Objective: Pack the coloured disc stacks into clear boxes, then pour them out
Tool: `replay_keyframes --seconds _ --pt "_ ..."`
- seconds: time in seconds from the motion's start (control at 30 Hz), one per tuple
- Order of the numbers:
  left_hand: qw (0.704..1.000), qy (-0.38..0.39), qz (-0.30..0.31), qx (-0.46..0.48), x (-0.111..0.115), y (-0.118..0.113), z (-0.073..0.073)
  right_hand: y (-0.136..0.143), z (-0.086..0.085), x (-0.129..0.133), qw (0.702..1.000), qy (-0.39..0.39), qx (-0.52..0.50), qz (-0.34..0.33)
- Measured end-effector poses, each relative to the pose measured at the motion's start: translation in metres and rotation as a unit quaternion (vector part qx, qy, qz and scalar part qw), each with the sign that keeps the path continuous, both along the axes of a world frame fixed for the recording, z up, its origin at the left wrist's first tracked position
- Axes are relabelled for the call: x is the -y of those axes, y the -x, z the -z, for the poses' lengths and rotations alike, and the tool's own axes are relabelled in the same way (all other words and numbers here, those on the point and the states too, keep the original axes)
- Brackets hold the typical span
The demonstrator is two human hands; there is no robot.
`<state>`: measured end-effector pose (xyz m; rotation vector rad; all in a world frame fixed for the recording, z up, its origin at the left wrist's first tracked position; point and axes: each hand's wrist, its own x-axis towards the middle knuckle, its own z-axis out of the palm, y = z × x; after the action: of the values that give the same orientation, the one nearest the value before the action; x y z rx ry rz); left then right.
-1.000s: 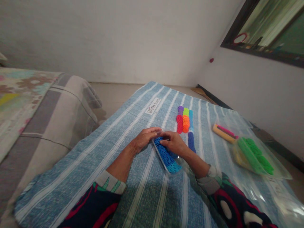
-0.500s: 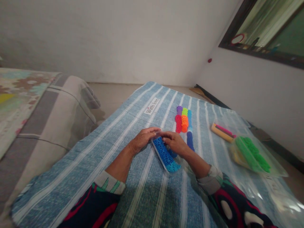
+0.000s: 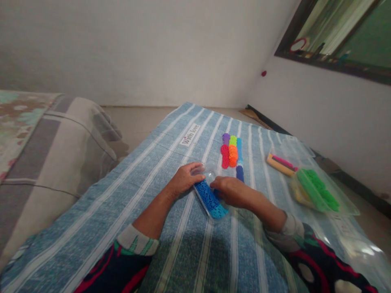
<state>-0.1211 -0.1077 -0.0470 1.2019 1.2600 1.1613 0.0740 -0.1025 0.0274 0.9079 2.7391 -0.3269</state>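
Blue striped cloth (image 3: 91,228) covers the desk (image 3: 171,142), the base for all parts listed below. Along the right edge sits a lidless-looking clear box (image 3: 346,203) with green bundles (image 3: 319,189) inside; whether a cover lies over it cannot be told.

Near the middle of the desk, well in from every edge, lies a narrow clear container (image 3: 204,206) packed with blue pieces (image 3: 209,195). Its long axis runs from the far edge toward the near edge on a slant: the far end leans to the left edge, the near end to the right edge. Dark blue occupies the far part, light blue the near end.

Right hand (image 3: 230,191): at the container's right side, thumb and fingers drawn together; what lies between them cannot be told. Left hand (image 3: 186,178): at the far end, thumb over the top, fingers clamped on the rim.

Status, as judged: blue pieces fill the visible length, so packing looks complete; closure cannot be confirmed. Unboxed, between the container and the far edge, are orange (image 3: 233,156), red (image 3: 225,156), purple (image 3: 226,139) and lime (image 3: 233,141) bundles.
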Motion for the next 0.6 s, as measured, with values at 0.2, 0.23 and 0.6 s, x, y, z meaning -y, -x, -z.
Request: replay_keyframes --seconds 0.2,0.23,0.6 --pt "1.0 0.004 -0.007 0.029 -0.001 -0.003 -0.001 0.008 0.003 0.001 0.997 -0.032 0.063 -0.026" --pt "0.999 0.005 -0.008 0.031 -0.001 -0.003 -0.001 0.009 0.005 0.001 0.996 -0.039 0.068 -0.03" --pt "1.0 -0.002 -0.008 -0.002 0.0 -0.001 -0.004 0.013 0.014 -0.004 0.994 -0.057 0.096 -0.021"
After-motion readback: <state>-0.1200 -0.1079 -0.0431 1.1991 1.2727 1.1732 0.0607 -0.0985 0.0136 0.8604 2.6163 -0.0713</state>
